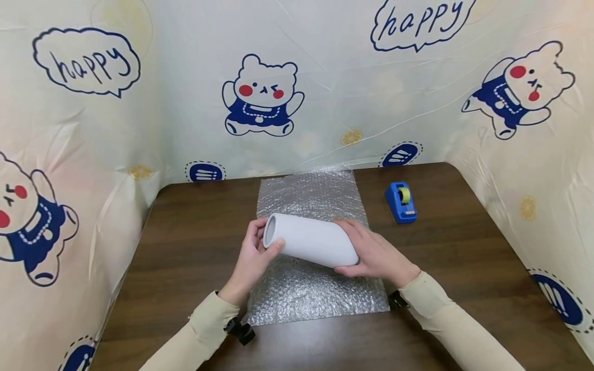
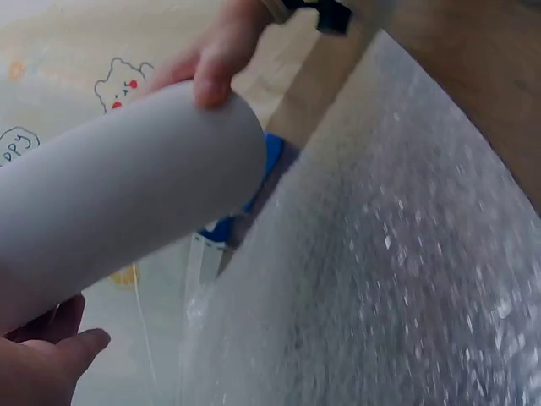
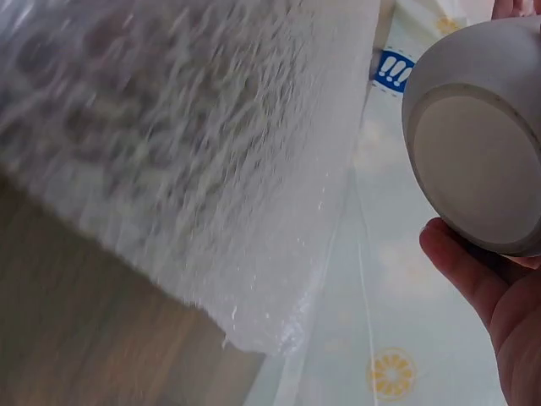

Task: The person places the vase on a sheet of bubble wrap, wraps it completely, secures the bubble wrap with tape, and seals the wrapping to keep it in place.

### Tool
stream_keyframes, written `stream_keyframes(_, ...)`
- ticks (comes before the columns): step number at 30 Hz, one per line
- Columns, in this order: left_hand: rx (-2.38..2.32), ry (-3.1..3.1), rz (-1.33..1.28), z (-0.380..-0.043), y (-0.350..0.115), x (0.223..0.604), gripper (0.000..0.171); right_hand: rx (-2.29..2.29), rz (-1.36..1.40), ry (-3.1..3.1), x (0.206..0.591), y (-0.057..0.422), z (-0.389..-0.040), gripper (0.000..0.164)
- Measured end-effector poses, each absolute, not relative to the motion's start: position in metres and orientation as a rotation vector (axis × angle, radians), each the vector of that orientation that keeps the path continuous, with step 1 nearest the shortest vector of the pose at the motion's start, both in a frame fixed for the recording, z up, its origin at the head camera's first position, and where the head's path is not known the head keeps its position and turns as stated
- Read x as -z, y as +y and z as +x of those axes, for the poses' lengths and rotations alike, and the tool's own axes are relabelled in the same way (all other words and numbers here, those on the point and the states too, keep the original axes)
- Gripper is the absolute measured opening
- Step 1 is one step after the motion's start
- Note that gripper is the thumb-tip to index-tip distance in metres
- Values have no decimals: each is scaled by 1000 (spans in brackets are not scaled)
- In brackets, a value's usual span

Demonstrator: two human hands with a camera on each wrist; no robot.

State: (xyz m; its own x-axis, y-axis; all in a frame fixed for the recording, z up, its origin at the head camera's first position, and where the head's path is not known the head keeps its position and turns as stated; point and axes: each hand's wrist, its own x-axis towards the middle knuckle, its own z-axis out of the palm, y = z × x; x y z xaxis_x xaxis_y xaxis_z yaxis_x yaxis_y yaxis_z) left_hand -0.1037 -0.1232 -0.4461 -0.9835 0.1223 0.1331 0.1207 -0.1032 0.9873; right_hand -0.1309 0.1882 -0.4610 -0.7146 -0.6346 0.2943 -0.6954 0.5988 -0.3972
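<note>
A white cylindrical vase (image 1: 311,239) is held tilted above a sheet of bubble wrap (image 1: 320,293), its open mouth toward the left. My left hand (image 1: 255,252) grips the mouth end, thumb in front and fingers behind. Around the base end curls my right hand (image 1: 371,252). In the left wrist view the smooth side of the vase (image 2: 127,186) fills the left, with the right hand (image 2: 224,59) at its far end. The right wrist view shows the vase's round flat base (image 3: 473,169) and the right hand's thumb side (image 3: 499,304) against it.
The bubble wrap lies flat on a dark wooden table (image 1: 195,247). To its right stands a blue tape dispenser (image 1: 401,202) with a yellowish roll. Cloth printed with bears (image 1: 264,98) hangs behind the table and at both sides.
</note>
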Motion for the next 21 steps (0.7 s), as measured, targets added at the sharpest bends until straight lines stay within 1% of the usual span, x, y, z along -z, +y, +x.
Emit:
stream_keyframes(5,-2237,2125,330,-103,-128,450,57,-644,1163,-2661,457,197,-133,96)
stream_keyframes(8,-2143,2202,360,-107,-132,452,64,-605,1172,-2661,452,200,-133,94)
stream_keyframes(11,-1969,2365,431,-110,-138,451,74,-580,1187,-2654,449,201,-133,93)
stream_keyframes(15,-1674,2633,659,-114,-148,449,81,-553,1213,-2637,449,202,-133,92)
stream_keyframes(21,-1175,2947,1064,-113,-151,445,84,-524,1261,-2639,453,200,-131,91)
